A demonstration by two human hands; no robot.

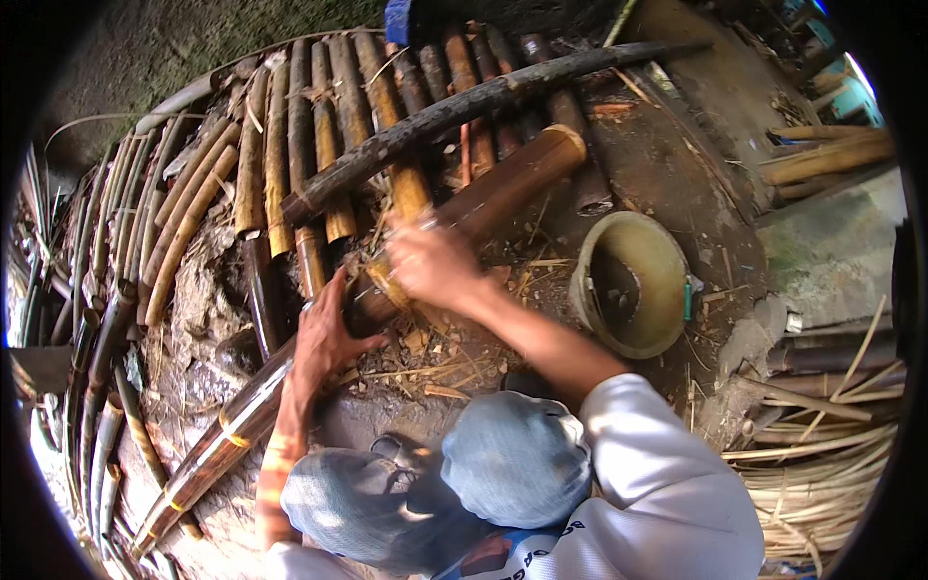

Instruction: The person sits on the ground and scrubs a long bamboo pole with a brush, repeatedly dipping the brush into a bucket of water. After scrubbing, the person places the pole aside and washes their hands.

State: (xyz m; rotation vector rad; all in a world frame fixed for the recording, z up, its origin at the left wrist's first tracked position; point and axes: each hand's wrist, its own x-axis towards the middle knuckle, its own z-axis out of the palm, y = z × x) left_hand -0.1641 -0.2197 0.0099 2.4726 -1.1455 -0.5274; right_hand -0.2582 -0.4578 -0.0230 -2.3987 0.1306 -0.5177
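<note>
A long, dark, wet bamboo pole slants from the lower left to the upper right in front of my knees. My left hand lies along its middle, fingers stretched out and thumb spread toward the right. Farther up the pole, my right hand presses on it, smeared by motion. Its fingers look curled, and whatever they hold is hidden. Between the two hands a pale yellowish patch shows on the pole. Yellow bands ring its lower stretch.
Several bamboo lengths lie side by side beyond the pole, with a dark pole across them. A dirty bucket stands at right with some liquid. Bamboo strips pile at lower right; more poles lie left.
</note>
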